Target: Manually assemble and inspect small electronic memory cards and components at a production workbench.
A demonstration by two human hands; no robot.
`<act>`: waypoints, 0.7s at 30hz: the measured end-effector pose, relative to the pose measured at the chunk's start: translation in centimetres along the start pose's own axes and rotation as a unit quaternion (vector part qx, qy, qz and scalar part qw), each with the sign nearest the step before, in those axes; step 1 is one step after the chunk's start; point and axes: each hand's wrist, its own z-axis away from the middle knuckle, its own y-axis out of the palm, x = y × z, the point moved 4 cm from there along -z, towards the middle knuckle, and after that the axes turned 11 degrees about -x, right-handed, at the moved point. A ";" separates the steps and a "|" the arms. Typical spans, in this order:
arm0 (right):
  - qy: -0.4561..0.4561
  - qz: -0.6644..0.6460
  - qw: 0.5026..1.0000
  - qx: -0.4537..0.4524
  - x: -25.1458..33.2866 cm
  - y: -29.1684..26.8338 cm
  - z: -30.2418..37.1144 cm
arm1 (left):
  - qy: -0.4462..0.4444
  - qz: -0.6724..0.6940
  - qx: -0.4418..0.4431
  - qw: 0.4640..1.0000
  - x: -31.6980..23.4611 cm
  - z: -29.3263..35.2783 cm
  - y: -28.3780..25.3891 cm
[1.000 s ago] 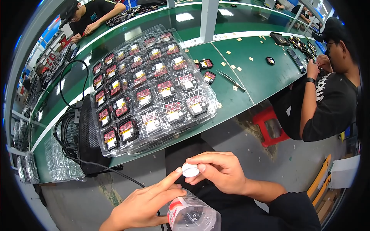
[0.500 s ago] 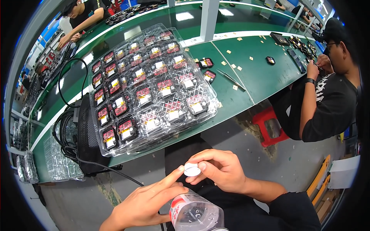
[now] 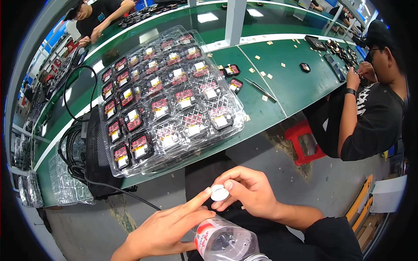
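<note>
My right hand pinches a small white round cap between thumb and fingers. My left hand reaches in from the lower left, its index fingertip against the cap's edge. The same hand's thumb and lower fingers are around one end of a clear plastic bottle with a red and white label. The bottle lies tilted over my lap, its ringed neck pointing toward the lower edge. Inside it I see only clear plastic and some droplets.
Stacked clear trays of small black-framed red electronic modules cover the near green table. Tweezers and loose modules lie to the right. Black cables and a mesh bag hang at left. A co-worker sits at right by a red stool.
The cap has turned slightly in my right fingers and shifted a little to the right. The bottle has tilted slightly, showing more of its neck. At far left, a co-worker's arms have moved.
</note>
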 end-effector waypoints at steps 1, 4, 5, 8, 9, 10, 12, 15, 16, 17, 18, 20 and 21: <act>0.000 0.000 1.000 -0.001 0.0 -0.1 0.0 | 0.003 0.000 0.004 1.000 0.0 -0.1 0.0; 0.037 -0.023 0.999 0.008 -0.5 -0.6 -0.2 | 0.000 0.004 0.012 1.000 -0.1 -0.3 0.1; 0.048 -0.026 0.998 0.008 -0.6 -0.6 -0.2 | 0.000 0.004 0.013 1.000 -0.1 -0.3 0.2; 0.066 -0.036 0.997 0.007 -0.9 -0.7 -0.3 | -0.013 -0.025 0.024 0.999 -0.2 -0.2 0.3; 0.072 -0.044 0.996 0.007 -0.9 -0.6 -0.2 | -0.024 -0.023 0.030 0.999 -0.2 -0.3 0.3; 0.072 -0.044 0.996 0.007 -1.0 -0.7 -0.2 | -0.034 -0.022 0.036 0.999 -0.1 -0.3 0.3; 0.076 -0.081 0.994 0.023 -1.2 -0.7 -0.2 | -0.032 -0.020 0.034 0.999 0.0 -0.2 0.3; 0.071 -0.079 0.994 0.034 -1.1 -0.7 -0.1 | -0.037 -0.025 0.036 0.998 -0.1 -0.1 0.3; 0.071 -0.080 0.994 0.034 -1.1 -0.8 -0.1 | -0.043 -0.032 0.042 0.998 -0.1 -0.1 0.3; 0.069 -0.075 0.994 0.038 -1.1 -0.8 -0.1 | -0.044 -0.032 0.042 0.998 -0.1 -0.1 0.3; 0.067 -0.071 0.994 0.042 -1.1 -0.8 -0.1 | -0.044 -0.036 0.042 0.997 -0.2 -0.1 0.4; 0.068 -0.082 0.993 0.044 -1.2 -0.8 -0.1 | -0.043 -0.041 0.043 0.997 -0.1 -0.1 0.5; 0.069 -0.094 0.992 0.046 -1.2 -0.8 0.0 | -0.027 -0.037 0.031 0.998 -0.1 -0.1 0.5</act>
